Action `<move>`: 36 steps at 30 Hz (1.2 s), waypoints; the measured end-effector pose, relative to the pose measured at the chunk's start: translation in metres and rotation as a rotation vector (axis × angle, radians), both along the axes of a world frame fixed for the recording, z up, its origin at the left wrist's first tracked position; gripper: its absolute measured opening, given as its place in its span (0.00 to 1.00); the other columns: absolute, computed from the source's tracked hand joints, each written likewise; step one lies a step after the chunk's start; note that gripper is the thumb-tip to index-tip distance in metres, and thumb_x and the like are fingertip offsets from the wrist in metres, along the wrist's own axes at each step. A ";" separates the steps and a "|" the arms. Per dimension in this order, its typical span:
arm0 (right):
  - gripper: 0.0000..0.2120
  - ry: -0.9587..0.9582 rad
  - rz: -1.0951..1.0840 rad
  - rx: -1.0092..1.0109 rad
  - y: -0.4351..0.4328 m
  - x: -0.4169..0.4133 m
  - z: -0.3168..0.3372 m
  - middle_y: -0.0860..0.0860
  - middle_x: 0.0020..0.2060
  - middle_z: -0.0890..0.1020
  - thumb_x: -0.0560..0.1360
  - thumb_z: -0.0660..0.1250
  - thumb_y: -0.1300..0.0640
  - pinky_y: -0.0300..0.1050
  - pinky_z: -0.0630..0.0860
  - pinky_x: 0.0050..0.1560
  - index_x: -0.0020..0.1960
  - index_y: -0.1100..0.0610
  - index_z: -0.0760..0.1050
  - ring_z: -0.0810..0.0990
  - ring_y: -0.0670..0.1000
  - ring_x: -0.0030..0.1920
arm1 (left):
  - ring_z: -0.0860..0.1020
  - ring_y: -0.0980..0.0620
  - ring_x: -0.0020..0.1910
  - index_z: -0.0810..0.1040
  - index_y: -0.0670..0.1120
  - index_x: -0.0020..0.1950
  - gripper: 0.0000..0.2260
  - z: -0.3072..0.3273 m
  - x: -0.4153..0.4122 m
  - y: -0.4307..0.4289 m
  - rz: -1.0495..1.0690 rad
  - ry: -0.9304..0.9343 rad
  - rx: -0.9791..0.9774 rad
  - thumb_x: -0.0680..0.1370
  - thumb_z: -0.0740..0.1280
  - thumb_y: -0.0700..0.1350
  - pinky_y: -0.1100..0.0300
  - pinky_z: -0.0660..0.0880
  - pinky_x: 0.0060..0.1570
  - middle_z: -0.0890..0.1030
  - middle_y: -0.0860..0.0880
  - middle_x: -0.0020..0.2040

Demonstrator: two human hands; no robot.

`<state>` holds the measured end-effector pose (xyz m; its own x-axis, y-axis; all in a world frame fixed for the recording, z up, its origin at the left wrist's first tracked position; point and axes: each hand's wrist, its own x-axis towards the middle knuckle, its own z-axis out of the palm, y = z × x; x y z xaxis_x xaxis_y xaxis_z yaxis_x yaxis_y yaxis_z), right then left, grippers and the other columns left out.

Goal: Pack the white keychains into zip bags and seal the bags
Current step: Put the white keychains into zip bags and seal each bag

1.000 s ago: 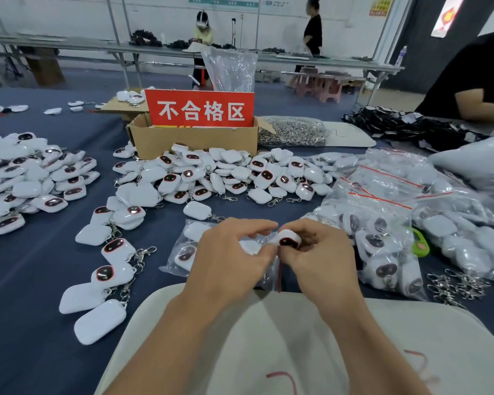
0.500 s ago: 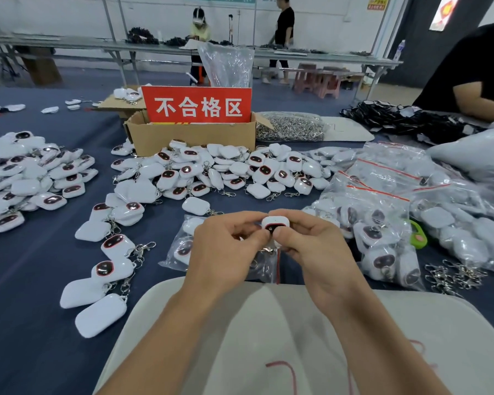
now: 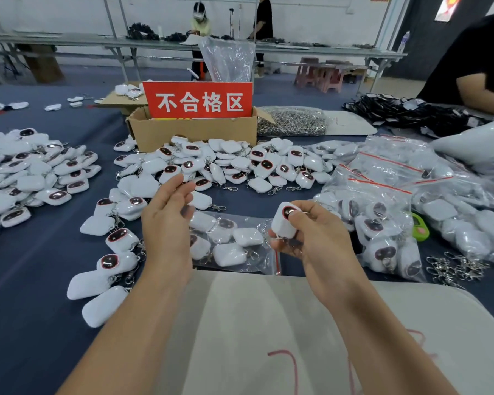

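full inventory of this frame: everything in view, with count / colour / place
held keychain: one, white with dark face, in the right hand.
zip bag: one, clear with red strip, on the table between the hands, several keychains inside.
loose keychains: many, white, piles left and centre.
filled bags: several, clear with red lines, right.
cardboard box: one, brown, behind the centre pile.
sign: one, red with white characters, at the box.
bag of clasps: one, silvery, right of the box.
loose clasps: heap, silver, far right.
white sheet: one, red marks, nearest edge.
table: one, dark blue.
left hand: open, holds nothing.
right hand: grips the held keychain.
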<state>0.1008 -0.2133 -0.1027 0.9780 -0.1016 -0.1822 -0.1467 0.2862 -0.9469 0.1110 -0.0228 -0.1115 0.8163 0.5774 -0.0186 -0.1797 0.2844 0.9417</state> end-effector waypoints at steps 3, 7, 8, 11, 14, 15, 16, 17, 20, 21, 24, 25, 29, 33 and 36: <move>0.05 0.000 -0.027 -0.015 -0.003 0.002 0.000 0.63 0.49 0.84 0.81 0.65 0.66 0.42 0.81 0.35 0.52 0.59 0.79 0.86 0.55 0.38 | 0.81 0.58 0.60 0.81 0.53 0.63 0.12 -0.001 0.002 -0.002 -0.040 0.039 -0.019 0.84 0.64 0.42 0.56 0.78 0.62 0.86 0.55 0.57; 0.06 0.001 0.006 0.006 -0.005 0.001 -0.002 0.63 0.51 0.86 0.79 0.67 0.68 0.42 0.81 0.40 0.51 0.59 0.81 0.86 0.53 0.40 | 0.79 0.60 0.62 0.80 0.58 0.61 0.12 -0.002 0.003 -0.003 -0.040 0.033 0.050 0.85 0.61 0.44 0.56 0.77 0.62 0.83 0.56 0.60; 0.07 0.000 0.018 0.022 -0.006 0.001 -0.001 0.62 0.51 0.87 0.79 0.67 0.68 0.42 0.82 0.41 0.51 0.59 0.82 0.86 0.53 0.40 | 0.79 0.61 0.62 0.81 0.58 0.61 0.12 -0.003 0.002 -0.004 -0.031 0.016 0.056 0.85 0.61 0.44 0.57 0.77 0.62 0.83 0.58 0.60; 0.08 0.001 0.049 0.086 -0.006 0.001 0.000 0.62 0.49 0.87 0.81 0.65 0.68 0.42 0.82 0.40 0.52 0.61 0.83 0.85 0.53 0.41 | 0.80 0.65 0.60 0.84 0.56 0.59 0.14 -0.003 -0.001 -0.007 0.025 -0.040 0.089 0.84 0.60 0.43 0.57 0.76 0.65 0.85 0.61 0.58; 0.08 -0.006 0.066 0.075 -0.004 0.001 0.001 0.60 0.45 0.87 0.81 0.66 0.66 0.41 0.81 0.39 0.52 0.61 0.84 0.84 0.52 0.40 | 0.81 0.63 0.57 0.86 0.60 0.52 0.14 -0.005 -0.006 -0.015 0.004 -0.061 0.214 0.80 0.64 0.44 0.56 0.75 0.65 0.85 0.63 0.54; 0.08 -0.014 0.074 0.048 -0.003 0.001 0.001 0.58 0.43 0.87 0.81 0.67 0.66 0.40 0.81 0.38 0.50 0.59 0.85 0.84 0.52 0.39 | 0.82 0.61 0.53 0.86 0.61 0.51 0.13 -0.005 -0.007 -0.019 -0.039 -0.055 0.280 0.78 0.65 0.46 0.56 0.76 0.61 0.85 0.63 0.51; 0.10 -0.023 0.080 0.018 -0.002 0.000 0.001 0.57 0.41 0.87 0.81 0.67 0.66 0.40 0.80 0.36 0.47 0.57 0.86 0.84 0.51 0.38 | 0.81 0.60 0.48 0.86 0.62 0.51 0.12 -0.006 -0.009 -0.025 -0.099 -0.048 0.348 0.76 0.67 0.47 0.57 0.77 0.56 0.85 0.62 0.48; 0.12 -0.032 0.084 -0.011 -0.001 0.000 0.000 0.55 0.39 0.87 0.80 0.68 0.66 0.39 0.80 0.35 0.44 0.56 0.86 0.83 0.51 0.38 | 0.81 0.61 0.44 0.86 0.62 0.49 0.11 -0.007 -0.012 -0.032 -0.167 -0.044 0.415 0.76 0.68 0.47 0.61 0.76 0.51 0.85 0.62 0.45; 0.14 -0.071 0.116 -0.076 0.002 -0.001 0.000 0.54 0.40 0.87 0.79 0.68 0.66 0.38 0.79 0.36 0.42 0.53 0.88 0.82 0.50 0.40 | 0.81 0.63 0.45 0.87 0.61 0.47 0.11 -0.009 -0.016 -0.045 -0.327 -0.073 0.563 0.74 0.69 0.46 0.73 0.72 0.44 0.85 0.61 0.45; 0.13 -0.078 0.127 -0.089 0.001 -0.001 0.000 0.55 0.41 0.87 0.79 0.69 0.66 0.38 0.79 0.37 0.43 0.53 0.88 0.82 0.50 0.41 | 0.81 0.62 0.47 0.87 0.61 0.47 0.10 -0.008 -0.016 -0.047 -0.356 -0.080 0.585 0.74 0.69 0.46 0.74 0.72 0.44 0.85 0.61 0.46; 0.10 -0.074 0.152 -0.107 -0.002 -0.001 0.000 0.56 0.42 0.87 0.80 0.68 0.64 0.40 0.80 0.38 0.46 0.55 0.88 0.81 0.49 0.40 | 0.82 0.61 0.48 0.87 0.62 0.47 0.10 -0.008 -0.016 -0.046 -0.379 -0.086 0.592 0.73 0.71 0.47 0.74 0.72 0.44 0.86 0.61 0.46; 0.10 -0.075 0.157 -0.119 -0.002 -0.001 0.000 0.56 0.42 0.87 0.80 0.68 0.64 0.41 0.80 0.38 0.46 0.56 0.87 0.81 0.49 0.40 | 0.82 0.61 0.48 0.87 0.63 0.47 0.10 -0.008 -0.016 -0.045 -0.380 -0.086 0.590 0.74 0.71 0.47 0.74 0.73 0.44 0.86 0.61 0.46; 0.09 -0.102 0.154 -0.223 0.000 -0.002 -0.002 0.59 0.42 0.86 0.76 0.69 0.67 0.44 0.78 0.41 0.47 0.56 0.86 0.80 0.51 0.39 | 0.83 0.60 0.48 0.88 0.64 0.46 0.13 -0.008 -0.015 -0.044 -0.384 -0.108 0.583 0.75 0.74 0.43 0.72 0.74 0.44 0.86 0.60 0.45; 0.09 -0.103 0.137 -0.210 -0.002 -0.001 -0.003 0.57 0.37 0.84 0.74 0.70 0.69 0.40 0.74 0.35 0.46 0.58 0.85 0.77 0.49 0.36 | 0.83 0.58 0.44 0.88 0.63 0.47 0.13 -0.008 -0.015 -0.044 -0.382 -0.128 0.591 0.74 0.74 0.43 0.70 0.75 0.42 0.86 0.58 0.43; 0.08 -0.117 0.121 -0.187 -0.002 0.000 -0.004 0.56 0.34 0.82 0.74 0.71 0.69 0.39 0.71 0.33 0.46 0.59 0.85 0.73 0.48 0.32 | 0.82 0.58 0.43 0.87 0.65 0.45 0.12 -0.007 -0.018 -0.049 -0.333 -0.150 0.595 0.72 0.72 0.47 0.71 0.74 0.40 0.85 0.59 0.42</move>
